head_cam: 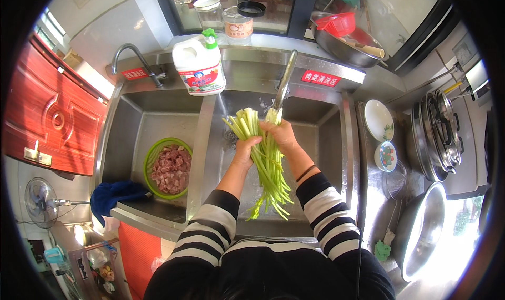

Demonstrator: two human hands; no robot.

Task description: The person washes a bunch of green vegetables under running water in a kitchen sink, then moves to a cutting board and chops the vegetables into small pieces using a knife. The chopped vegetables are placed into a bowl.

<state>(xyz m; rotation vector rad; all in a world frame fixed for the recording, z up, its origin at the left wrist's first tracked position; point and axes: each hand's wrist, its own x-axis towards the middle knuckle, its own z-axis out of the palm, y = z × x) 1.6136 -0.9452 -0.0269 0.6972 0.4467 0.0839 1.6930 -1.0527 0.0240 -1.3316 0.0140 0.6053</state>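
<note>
A bunch of green celery stalks (268, 162) hangs over the right basin (319, 150) of a stainless steel double sink. My left hand (245, 150) grips the bunch from the left side, thumb across the stalks. On the other side my right hand (281, 134) holds the same bunch a little nearer its cut ends. Those pale ends point to the back of the sink, and the thin leafy ends trail towards me. The right faucet (287, 79) reaches down to the cut ends, where water seems to run onto them.
A green strainer basket (146, 170) of raw meat pieces (171, 170) sits in the left basin. A white detergent jug (199, 67) stands on the back ledge between two faucets. Bowls (379, 120) and a large metal basin (424, 233) flank the right; a blue cloth (114, 197) drapes the left edge.
</note>
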